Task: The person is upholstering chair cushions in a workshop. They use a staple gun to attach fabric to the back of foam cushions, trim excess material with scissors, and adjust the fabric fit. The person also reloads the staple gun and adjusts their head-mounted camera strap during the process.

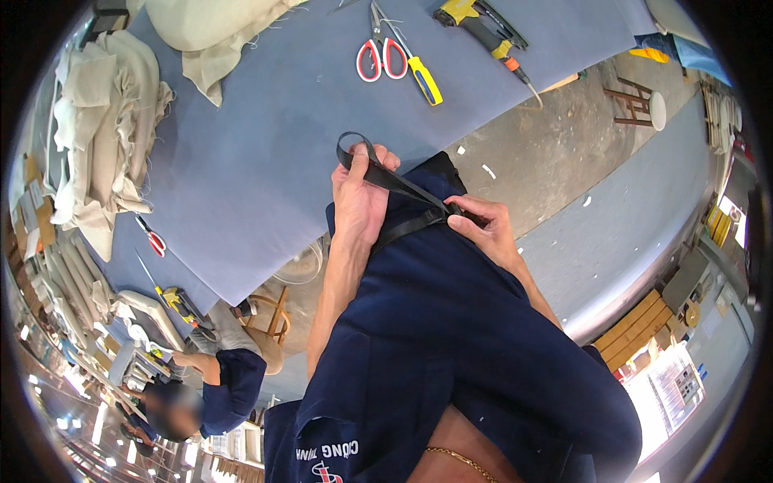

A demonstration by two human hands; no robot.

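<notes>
A black strap runs in front of my waist, over a dark blue shirt. My left hand is closed on the strap, whose free part curls into a loop above the thumb. At the strap's other end my right hand pinches it by a small dark piece, perhaps a buckle, partly hidden by the fingers. Beyond my hands, on the blue-grey table, lie red-and-white scissors, a yellow-handled screwdriver and a yellow-and-black staple gun with a hose.
The blue-grey table has its near edge just ahead of me. Beige fabric is heaped at its left, near a second pair of scissors. Another person works at the lower left. A stool stands at the right.
</notes>
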